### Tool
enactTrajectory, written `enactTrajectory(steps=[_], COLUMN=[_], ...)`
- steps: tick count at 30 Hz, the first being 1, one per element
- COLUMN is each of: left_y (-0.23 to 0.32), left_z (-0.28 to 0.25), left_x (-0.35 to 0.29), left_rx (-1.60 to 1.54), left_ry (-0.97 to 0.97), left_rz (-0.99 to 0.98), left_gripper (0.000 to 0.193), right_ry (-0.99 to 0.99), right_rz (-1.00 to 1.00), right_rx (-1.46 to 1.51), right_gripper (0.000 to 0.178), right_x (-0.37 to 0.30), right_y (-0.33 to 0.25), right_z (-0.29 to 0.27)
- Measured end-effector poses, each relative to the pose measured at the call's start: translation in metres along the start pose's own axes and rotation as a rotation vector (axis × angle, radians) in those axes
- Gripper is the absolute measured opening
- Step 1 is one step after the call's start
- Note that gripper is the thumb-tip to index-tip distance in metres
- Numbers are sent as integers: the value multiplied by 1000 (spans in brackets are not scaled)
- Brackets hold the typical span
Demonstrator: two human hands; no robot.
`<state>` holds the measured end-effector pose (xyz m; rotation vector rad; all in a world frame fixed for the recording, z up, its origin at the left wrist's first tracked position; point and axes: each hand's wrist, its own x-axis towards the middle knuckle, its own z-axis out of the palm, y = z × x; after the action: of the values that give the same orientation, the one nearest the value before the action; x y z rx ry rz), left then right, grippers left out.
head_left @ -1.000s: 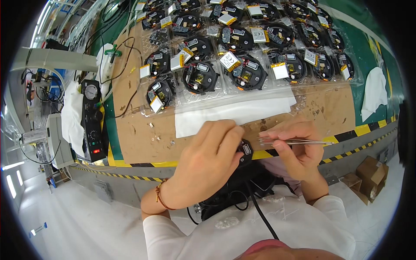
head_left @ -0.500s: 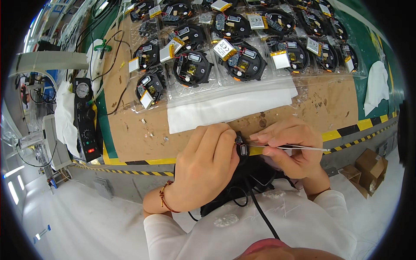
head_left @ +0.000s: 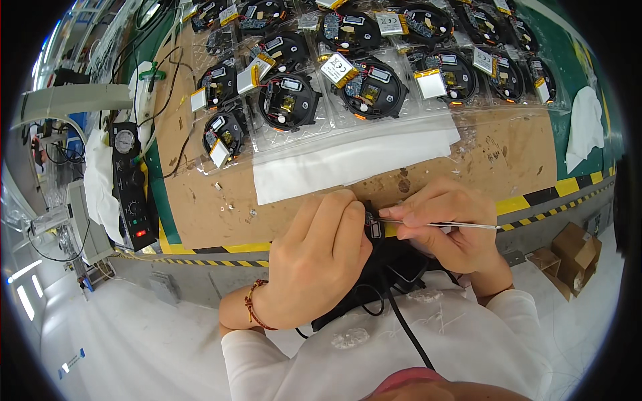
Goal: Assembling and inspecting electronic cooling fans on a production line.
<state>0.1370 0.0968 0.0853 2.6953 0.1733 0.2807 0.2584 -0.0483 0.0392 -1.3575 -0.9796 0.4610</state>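
My left hand (head_left: 317,257), a braided cord bracelet at its wrist, is closed on a small black round device housing (head_left: 373,226). Most of that housing is hidden behind the fingers; a rectangular part shows at its edge. From the other side, my right hand (head_left: 455,224) pinches a pair of metal tweezers (head_left: 483,226). The tips meet the right edge of the housing, though I cannot tell what they grip there. Both hands are above the table's near edge.
Clear plastic trays (head_left: 334,121) hold several black round housings (head_left: 287,101) with circuit boards and silver batteries (head_left: 338,69). A white cloth (head_left: 307,177) lies before them on brown board (head_left: 200,220). A black control box with a gauge (head_left: 127,180) stands left. Cardboard boxes (head_left: 568,257) sit lower right.
The tweezers have shifted slightly left, their tips now closer to the housing, and their two arms look closer together. My left hand has hardly moved; the whole view shifts a little.
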Motion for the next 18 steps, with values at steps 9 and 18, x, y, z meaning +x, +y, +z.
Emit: enactTrajectory(steps=[9,18], left_y=[2,2], left_z=[0,-4], left_x=[-3,1], left_rx=[157,131], left_ry=[-29,-79], left_rz=[71,68], left_gripper=[28,20], right_ry=[-20,-39], right_rz=[62,53], right_rx=[-53,-116], right_gripper=[16,19], right_x=[2,3], right_y=[-4,-6], right_z=[3,2])
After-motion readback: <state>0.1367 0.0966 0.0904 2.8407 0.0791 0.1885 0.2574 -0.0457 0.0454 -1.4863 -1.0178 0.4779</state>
